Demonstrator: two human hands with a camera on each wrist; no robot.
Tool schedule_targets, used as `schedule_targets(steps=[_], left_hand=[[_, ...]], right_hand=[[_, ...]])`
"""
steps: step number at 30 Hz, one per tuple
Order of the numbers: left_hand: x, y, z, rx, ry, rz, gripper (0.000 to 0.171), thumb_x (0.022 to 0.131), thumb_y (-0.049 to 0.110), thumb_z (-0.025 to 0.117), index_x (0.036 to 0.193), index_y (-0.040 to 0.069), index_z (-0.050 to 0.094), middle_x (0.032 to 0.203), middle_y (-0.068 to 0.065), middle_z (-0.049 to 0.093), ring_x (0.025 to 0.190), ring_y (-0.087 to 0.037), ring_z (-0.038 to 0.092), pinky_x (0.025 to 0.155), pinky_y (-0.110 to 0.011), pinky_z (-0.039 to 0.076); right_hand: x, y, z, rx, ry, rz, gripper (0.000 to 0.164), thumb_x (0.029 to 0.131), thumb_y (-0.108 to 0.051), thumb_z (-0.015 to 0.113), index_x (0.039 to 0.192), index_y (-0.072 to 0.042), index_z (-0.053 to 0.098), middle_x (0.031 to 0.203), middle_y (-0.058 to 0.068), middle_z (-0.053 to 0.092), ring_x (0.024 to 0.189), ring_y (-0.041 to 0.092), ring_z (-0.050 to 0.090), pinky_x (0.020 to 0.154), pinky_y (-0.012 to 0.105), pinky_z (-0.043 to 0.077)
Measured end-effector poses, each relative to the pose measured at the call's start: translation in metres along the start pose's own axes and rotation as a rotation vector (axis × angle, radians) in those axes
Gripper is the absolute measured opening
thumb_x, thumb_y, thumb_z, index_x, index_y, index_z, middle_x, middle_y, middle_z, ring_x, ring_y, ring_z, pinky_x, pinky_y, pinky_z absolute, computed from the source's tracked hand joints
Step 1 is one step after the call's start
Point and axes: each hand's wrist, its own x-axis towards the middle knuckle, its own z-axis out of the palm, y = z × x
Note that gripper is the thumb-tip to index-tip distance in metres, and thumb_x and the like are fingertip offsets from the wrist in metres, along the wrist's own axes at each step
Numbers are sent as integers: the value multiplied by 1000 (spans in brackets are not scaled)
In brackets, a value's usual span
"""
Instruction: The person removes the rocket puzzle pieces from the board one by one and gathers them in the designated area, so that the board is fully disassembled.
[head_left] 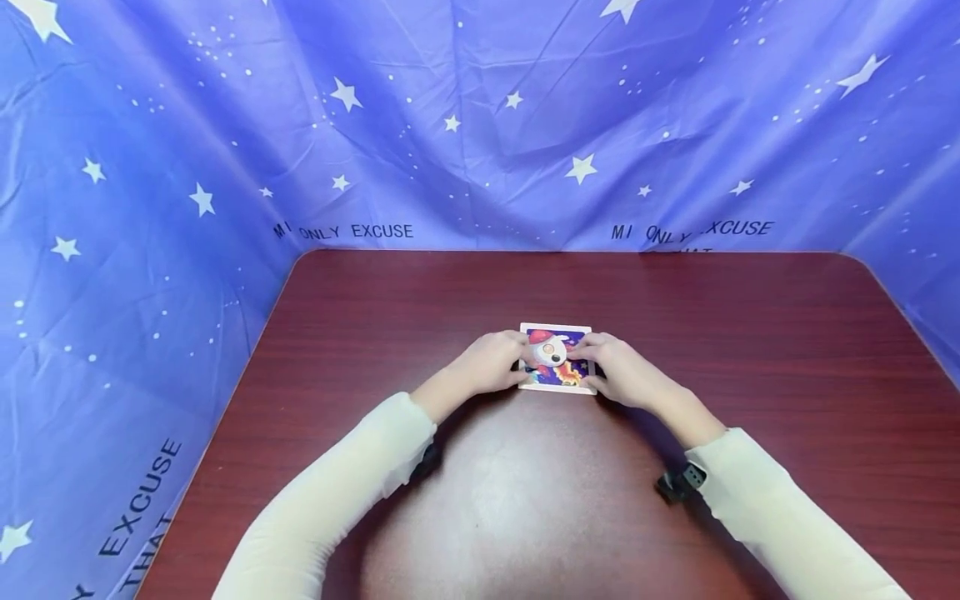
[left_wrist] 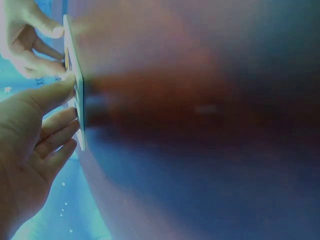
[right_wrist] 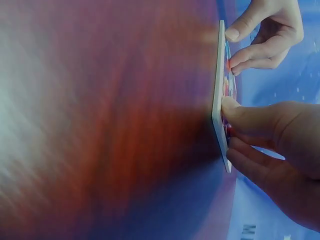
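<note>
A small, nearly square picture board [head_left: 557,386] with a pale border lies on the table, showing a red and white rocket with orange flames on dark blue. My left hand [head_left: 491,364] rests its fingertips on the left part, covering some of the picture. From the other side my right hand [head_left: 626,371] touches the right part, its index finger reaching towards the rocket's middle. In the left wrist view the board [left_wrist: 75,65] appears edge-on, with the left thumb and fingers spread against its face. The right wrist view shows the right thumb [right_wrist: 245,115] against the board [right_wrist: 218,85].
The dark red wooden table [head_left: 480,492] has rounded far corners. A blue-purple curtain [head_left: 465,150] with white stars and black lettering hangs behind it and along the sides. A black wrist device [head_left: 681,483] sits below the right sleeve.
</note>
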Motion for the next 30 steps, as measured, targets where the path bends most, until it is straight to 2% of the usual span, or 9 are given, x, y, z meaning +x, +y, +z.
schedule_targets(steps=[7, 14, 22, 30], left_hand=[[-31, 9, 6, -3, 79, -16, 19, 83, 31, 74, 99, 20, 76, 99, 6, 68, 96, -12, 63, 85, -29, 53], [-45, 20, 11, -34, 104, -14, 22, 84, 32, 72, 102, 19, 75, 100, 6, 68, 101, -12, 64, 86, -30, 54], [-53, 26, 9, -32, 100, -39, 24, 82, 31, 74, 102, 18, 75, 103, 5, 69, 103, -13, 64, 87, -31, 55], [-53, 30, 10, -54, 96, -109, 24, 80, 29, 76, 101, 19, 75, 109, 4, 70, 107, -14, 64, 87, -33, 56]], right_hand=[[-6, -15, 5, 61, -9, -30, 34, 75, -1, 75, 108, -1, 71, 104, 11, 67, 100, 29, 62, 89, 45, 51], [-19, -24, 7, 60, -5, -37, 35, 74, -4, 78, 108, -1, 71, 105, 8, 66, 99, 25, 61, 86, 41, 51], [-24, -33, 14, 51, 48, -68, 37, 73, -2, 78, 109, 1, 70, 108, 10, 67, 102, 26, 61, 86, 41, 52], [-26, -36, 15, 63, 34, -48, 36, 74, -3, 78, 109, -2, 71, 110, 11, 67, 103, 27, 61, 88, 41, 52]])
